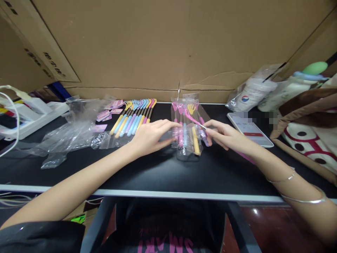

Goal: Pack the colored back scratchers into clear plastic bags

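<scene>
The right hand [228,135] has its thumb and fingers closed around the pink back scratcher [194,120] near its metal rod. The claw end tilts up and to the left over the bagged back scratchers [185,134] in the middle of the desk [163,175]. Because the grip sits on a thin part, the scratcher could roll or swing between the fingertips, and its curved prongs could then snag or tear the clear film just beneath.

The left hand [151,135] is partly open, thumb and forefinger apart at the near-left edge of those bags; whether it has hold of any film, one cannot tell. If it does not, a push from the claw could slide the bags askew.

Loose plastic bags [71,123] reach under the left hand's side, beside the row of unwrapped back scratchers [134,121]. A sleeve of film catching on the wrist could drag these out of line.
</scene>
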### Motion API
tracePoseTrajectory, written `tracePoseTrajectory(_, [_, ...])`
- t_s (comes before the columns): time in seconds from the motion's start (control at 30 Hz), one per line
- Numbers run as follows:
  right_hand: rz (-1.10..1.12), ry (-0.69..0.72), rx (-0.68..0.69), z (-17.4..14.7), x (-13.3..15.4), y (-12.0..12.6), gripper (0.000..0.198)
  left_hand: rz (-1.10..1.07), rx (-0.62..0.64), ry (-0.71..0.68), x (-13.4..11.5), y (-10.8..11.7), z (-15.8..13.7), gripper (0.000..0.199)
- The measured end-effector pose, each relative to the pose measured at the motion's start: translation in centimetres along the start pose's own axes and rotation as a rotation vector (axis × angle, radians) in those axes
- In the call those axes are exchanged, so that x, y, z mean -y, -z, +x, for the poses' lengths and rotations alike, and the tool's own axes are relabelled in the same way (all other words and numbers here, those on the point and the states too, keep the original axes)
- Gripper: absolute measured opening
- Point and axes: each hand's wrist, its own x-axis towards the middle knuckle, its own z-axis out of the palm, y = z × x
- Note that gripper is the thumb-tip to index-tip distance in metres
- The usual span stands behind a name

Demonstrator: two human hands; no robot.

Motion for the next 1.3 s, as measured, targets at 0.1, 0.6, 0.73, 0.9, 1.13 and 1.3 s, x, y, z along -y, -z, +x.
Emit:
tracePoseTrajectory(0.1, [-0.034,0.023,0.028,0.0,-0.1,0.1,0.043,0.023,-0.027,-0.016,0.1,0.1,0.1,0.030])
tracePoseTrajectory(0.6, [-0.076,-0.031,0.071,-0.4,0.3,1.3,0.040,0.031,-0.072,0.018,0.6,0.1,0.2,0.032])
tracePoseTrajectory(0.73, [-0.089,-0.022,0.096,-0.5,0.4,1.8,0.039,0.024,-0.067,0.068,0.7,0.2,0.1,0.034])
tracePoseTrajectory(0.9, [-0.056,-0.005,0.114,-0.4,0.4,1.6,0.040,0.024,-0.047,0.069,0.6,0.2,0.1,0.035])
tracePoseTrajectory(1.13, [-0.100,-0.004,0.163,-0.5,0.3,1.5,0.040,0.054,0.024,-0.018,0.8,0.1,0.1,0.040])
tracePoseTrajectory(1.3, [-0.152,0.009,0.188,-0.6,0.2,1.5,0.039,0.081,0.050,-0.052,0.5,0.0,0.0,0.037])
